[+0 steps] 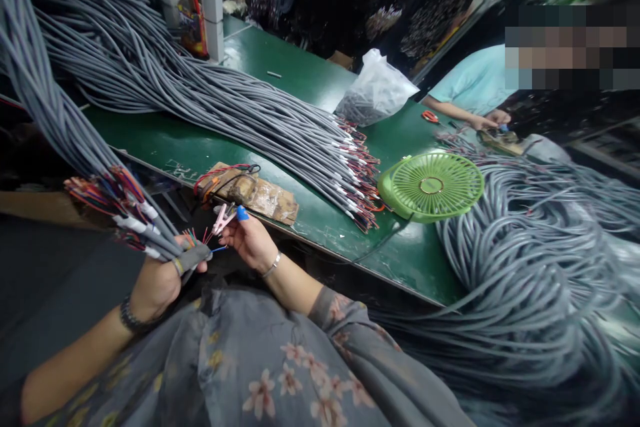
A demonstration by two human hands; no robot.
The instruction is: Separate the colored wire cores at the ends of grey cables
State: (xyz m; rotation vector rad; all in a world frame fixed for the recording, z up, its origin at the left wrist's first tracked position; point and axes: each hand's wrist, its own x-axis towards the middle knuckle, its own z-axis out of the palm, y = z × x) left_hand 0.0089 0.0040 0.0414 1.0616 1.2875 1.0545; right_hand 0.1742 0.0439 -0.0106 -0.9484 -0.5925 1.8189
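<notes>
My left hand (163, 280) is closed round a bundle of grey multicore cables (145, 230), with a grey cover on its thumb. Thin coloured wires (203, 238) fan out from a stripped cable end beside that thumb. My right hand (253, 243), a blue cover on its thumb, is bent at the fingers against a pink clip (221, 220), close to those wires. Its fingertips partly hide the contact. Just beyond lies a taped cardboard-covered block (260, 195) with red and black leads, at the table edge.
A long bundle of grey cables (225, 107) lies across the green table (295, 60). A green fan (430, 187), a plastic bag (377, 90) and orange-handled scissors (430, 116) stand around it. Coiled cables (530, 267) fill the right. A co-worker (473, 83) works across the table.
</notes>
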